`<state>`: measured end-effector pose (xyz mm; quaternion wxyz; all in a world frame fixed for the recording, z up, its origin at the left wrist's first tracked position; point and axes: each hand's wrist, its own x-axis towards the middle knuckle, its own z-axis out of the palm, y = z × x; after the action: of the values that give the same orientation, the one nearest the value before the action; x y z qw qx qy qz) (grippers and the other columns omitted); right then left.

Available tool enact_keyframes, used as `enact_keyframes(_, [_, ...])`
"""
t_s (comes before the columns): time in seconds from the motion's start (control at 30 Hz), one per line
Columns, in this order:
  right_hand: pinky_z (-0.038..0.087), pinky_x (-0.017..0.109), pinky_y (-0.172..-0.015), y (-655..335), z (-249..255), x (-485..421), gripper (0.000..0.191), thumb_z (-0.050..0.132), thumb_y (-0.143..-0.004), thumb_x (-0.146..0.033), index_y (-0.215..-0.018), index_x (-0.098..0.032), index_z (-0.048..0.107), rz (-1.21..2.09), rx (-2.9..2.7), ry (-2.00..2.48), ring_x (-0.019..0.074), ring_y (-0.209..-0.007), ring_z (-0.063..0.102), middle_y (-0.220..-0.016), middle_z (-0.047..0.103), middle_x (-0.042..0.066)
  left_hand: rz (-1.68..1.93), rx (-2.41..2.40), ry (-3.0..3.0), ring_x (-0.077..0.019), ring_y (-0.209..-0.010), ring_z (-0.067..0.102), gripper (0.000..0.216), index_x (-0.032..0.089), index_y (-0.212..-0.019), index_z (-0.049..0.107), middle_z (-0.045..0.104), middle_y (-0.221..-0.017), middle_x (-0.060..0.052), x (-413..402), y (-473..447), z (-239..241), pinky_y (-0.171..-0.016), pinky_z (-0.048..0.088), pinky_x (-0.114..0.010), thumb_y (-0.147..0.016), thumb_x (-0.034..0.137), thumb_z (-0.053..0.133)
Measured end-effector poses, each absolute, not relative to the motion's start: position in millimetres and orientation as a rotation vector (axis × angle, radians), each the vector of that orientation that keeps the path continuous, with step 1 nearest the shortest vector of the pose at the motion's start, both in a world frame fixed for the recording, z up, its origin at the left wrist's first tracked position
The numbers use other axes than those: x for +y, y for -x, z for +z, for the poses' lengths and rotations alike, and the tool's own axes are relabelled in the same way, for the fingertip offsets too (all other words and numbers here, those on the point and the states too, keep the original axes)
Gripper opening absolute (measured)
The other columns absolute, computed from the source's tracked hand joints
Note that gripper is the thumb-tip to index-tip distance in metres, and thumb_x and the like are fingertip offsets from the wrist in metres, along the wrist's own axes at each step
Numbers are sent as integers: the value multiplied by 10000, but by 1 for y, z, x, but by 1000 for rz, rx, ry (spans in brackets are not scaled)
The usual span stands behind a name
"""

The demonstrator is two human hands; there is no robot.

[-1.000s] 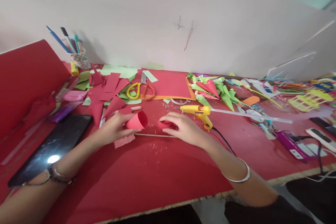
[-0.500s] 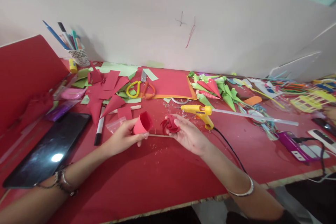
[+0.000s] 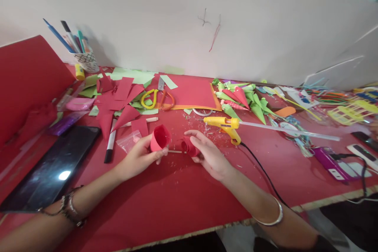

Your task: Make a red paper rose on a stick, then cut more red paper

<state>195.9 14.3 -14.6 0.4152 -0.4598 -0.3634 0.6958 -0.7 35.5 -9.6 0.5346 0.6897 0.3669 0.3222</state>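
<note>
My left hand [image 3: 141, 153] is closed around a red paper cone [image 3: 160, 138], its round opening tilted toward the right and up. In my right hand [image 3: 208, 151] I hold a curled red paper rose [image 3: 189, 147] by its side, between thumb and fingers. A small gap separates the rose from the cone. Behind both hands, a thin pale stick [image 3: 175, 151] lies on the red table. Just beyond my right hand rests a yellow glue gun [image 3: 223, 125] with a long clear glue stick in its back.
Red paper pieces [image 3: 122, 92] and scissors [image 3: 158, 98] lie at the back left. Green and red paper cones [image 3: 245, 100] are heaped behind the glue gun. A black phone [image 3: 56, 169] is at the left, a purple power strip [image 3: 332, 165] at the right. A pen cup [image 3: 85, 61] stands at the wall.
My right hand has turned the rose, so its side shows more and its top faces more to the left. My left hand has tipped the cone's opening slightly toward me.
</note>
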Motion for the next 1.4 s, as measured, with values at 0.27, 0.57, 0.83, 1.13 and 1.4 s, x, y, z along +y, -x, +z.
enact_keyframes(0.27, [408,202,-544,-193,-22,14,291,564,-776,-296,-1066,-287,536,1817,-870,902,55,-570,499,-736,535,-41,772,848,-1601,-64,-452,431,210,162,-710,463,461,-569,47,35,1,-14,-461,398,-198,-766,351,535])
enact_keyframes(0.57, [447,233,-652,-195,-20,12,364,643,-714,-326,-1048,-232,535,1872,-955,832,75,-660,509,-842,538,-4,757,878,-1590,-65,-478,438,160,161,-738,464,463,-596,49,35,1,-16,-473,397,-187,-768,298,541])
enact_keyframes(0.83, [442,201,-593,-193,-25,10,308,645,-725,-262,-1017,-225,554,1871,-944,793,56,-623,524,-769,554,-20,751,861,-1584,-69,-469,445,150,157,-749,475,462,-578,49,33,-3,-11,-478,413,-192,-760,291,543])
enact_keyframes(1.13, [266,158,-375,-187,-26,7,236,612,-747,-326,-942,-210,549,1803,-930,871,28,-418,424,-607,509,-50,813,875,-1673,-97,-583,468,142,170,-864,495,500,-698,16,26,-10,-13,-532,409,-199,-777,279,527])
enact_keyframes(1.4, [310,146,-448,-185,-25,6,198,619,-738,-345,-885,-218,584,1727,-918,1016,20,-499,397,-685,505,-46,834,868,-1756,-123,-700,459,153,186,-745,398,443,-742,10,27,-12,-14,-649,427,-252,-776,276,518])
